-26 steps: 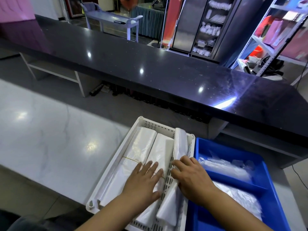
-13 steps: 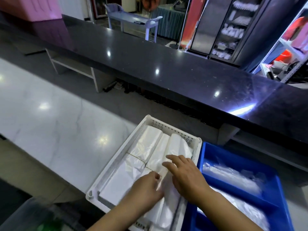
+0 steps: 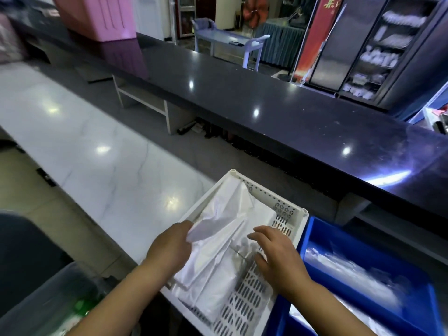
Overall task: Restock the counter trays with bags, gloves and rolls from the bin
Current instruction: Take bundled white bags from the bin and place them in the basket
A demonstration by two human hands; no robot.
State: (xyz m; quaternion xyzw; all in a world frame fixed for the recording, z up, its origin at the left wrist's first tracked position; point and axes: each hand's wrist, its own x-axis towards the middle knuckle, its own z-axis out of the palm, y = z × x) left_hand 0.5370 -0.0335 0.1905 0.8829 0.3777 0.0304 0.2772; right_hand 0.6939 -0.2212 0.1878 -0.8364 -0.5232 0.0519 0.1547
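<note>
White plastic bags [image 3: 225, 238], pinched in our left hand [image 3: 169, 246], are being arranged in the perforated tray [image 3: 269, 191]; right of that grip, our spread right hand [image 3: 276, 255] should next flatten them.

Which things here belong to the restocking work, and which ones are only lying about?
Belong: white tray, white bags, blue bin, left hand gripping one, right hand over the bags.
Lying about: pink crate, grey tub, glass-door cabinet.

Plastic bags [image 3: 225, 241] lie in the tray [image 3: 244, 309] between the fingers [image 3: 185, 229] of the left hand [image 3: 169, 248] and the right hand [image 3: 278, 258], with the bin [image 3: 322, 236] just right of the right hand's fingers.
</note>
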